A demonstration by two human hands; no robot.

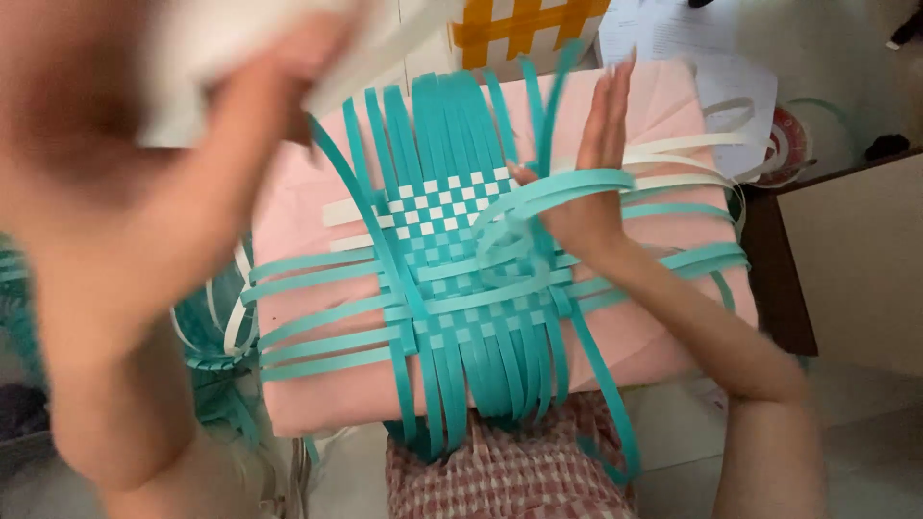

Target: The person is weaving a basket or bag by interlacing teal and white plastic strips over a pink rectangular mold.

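Note:
A woven mat of teal and white strips (pixel 452 259) lies on a pink board (pixel 317 384) across my lap. My right hand (pixel 591 183) rests flat on the right part of the weave, fingers straight and together, with loose teal strips curling over the wrist. My left hand (pixel 240 106) is raised close to the camera at the upper left, very blurred. It grips a white cloth or paper (pixel 221 38).
An orange-and-white woven piece (pixel 519 27) lies beyond the board. Papers (pixel 692 48) and a roll of strip (pixel 784 144) sit on the floor at the upper right. A dark wooden table edge (pixel 779 269) stands right. More teal strips (pixel 207 327) hang left.

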